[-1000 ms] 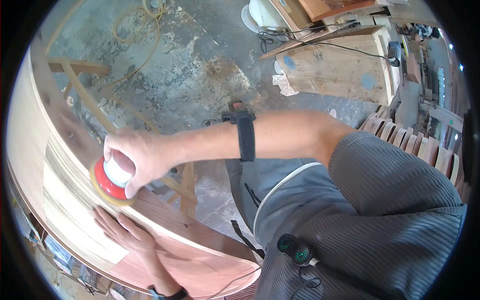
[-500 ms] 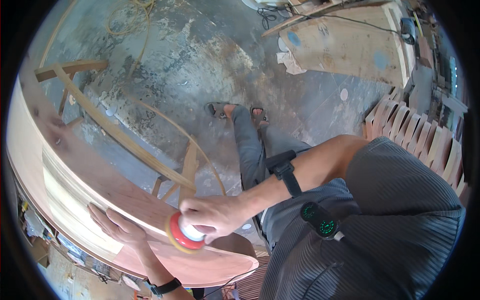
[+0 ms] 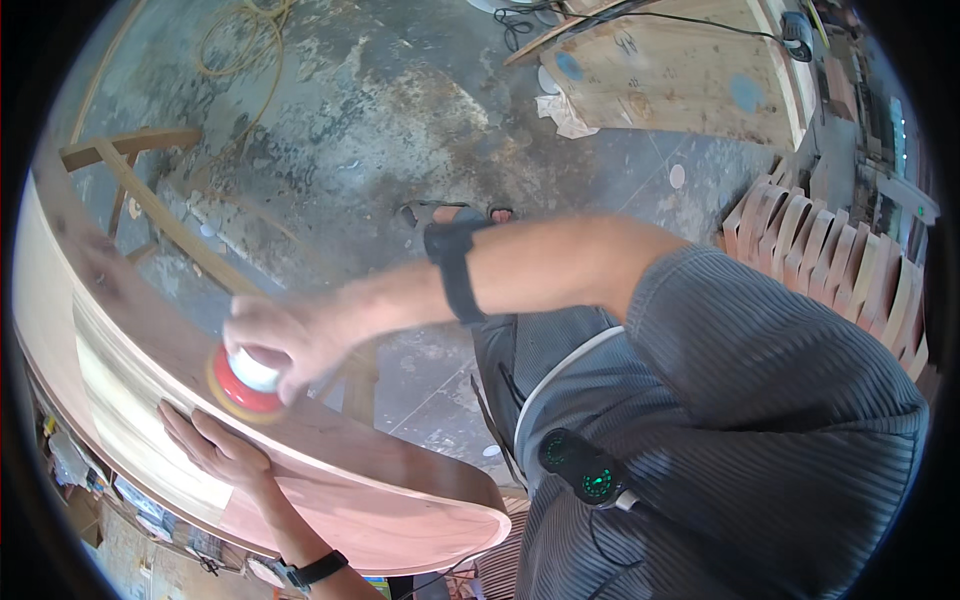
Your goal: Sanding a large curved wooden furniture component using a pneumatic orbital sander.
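A long curved wooden piece [image 3: 370, 510] with a raised, rounded rim stretches from the lower middle to the far left; a pale section [image 3: 130, 420] lies between pinker wood. My right hand [image 3: 285, 335], slightly smeared by motion, is wrapped over the white top of a round sander [image 3: 240, 385] with a red body and yellowish edge. The sander sits against the rim of the curved piece. Just below it, my left hand [image 3: 220, 452] lies flat on the wood with fingers stretched out, partly over the pale section.
A wooden frame [image 3: 170, 225] stands under and behind the curved piece. Coiled hose [image 3: 245, 40] lies on the stained floor. At the right are a row of curved wooden slats [image 3: 830, 255] and a large plywood panel [image 3: 670, 80] with a cable across it.
My right hand has slid the sander along the rim to the left and away from me, the forearm reaching farther out. My left hand stays nearly in place on the wood.
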Tool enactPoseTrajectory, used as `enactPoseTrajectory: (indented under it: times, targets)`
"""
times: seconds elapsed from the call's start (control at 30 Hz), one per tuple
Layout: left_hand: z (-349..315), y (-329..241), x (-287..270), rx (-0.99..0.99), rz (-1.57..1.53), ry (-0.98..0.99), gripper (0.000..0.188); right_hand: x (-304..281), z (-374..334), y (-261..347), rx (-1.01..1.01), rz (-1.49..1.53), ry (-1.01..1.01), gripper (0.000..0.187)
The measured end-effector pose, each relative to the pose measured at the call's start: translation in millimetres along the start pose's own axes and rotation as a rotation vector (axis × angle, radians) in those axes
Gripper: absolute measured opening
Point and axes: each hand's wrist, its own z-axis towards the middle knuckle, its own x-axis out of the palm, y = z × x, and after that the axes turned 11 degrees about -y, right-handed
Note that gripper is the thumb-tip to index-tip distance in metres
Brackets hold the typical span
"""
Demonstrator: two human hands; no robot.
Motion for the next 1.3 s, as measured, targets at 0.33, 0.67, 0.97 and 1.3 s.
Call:
enactPoseTrajectory:
  times: [0.33,0.67,0.97,1.3]
  targets:
    - [1.9,9.6,-0.9,0.028,-0.002,-0.007,0.06,11.0,-123.9,36.7,0.219,0.066,0.026,0.079]
    - [0.2,5.7,-4.0,0.002,-0.02,0.018,0.06,17.8,-103.8,21.9,0.384,-0.006,-0.041,0.08]
    - [0.5,11.5,-1.2,-0.009,-0.073,0.031,0.06,15.9,-116.6,17.6,0.434,0.03,0.035,0.081]
    - [1.6,6.5,-1.4,-0.027,-0.073,0.02,0.058,19.9,-149.5,64.3,0.219,0.043,0.017,0.081]
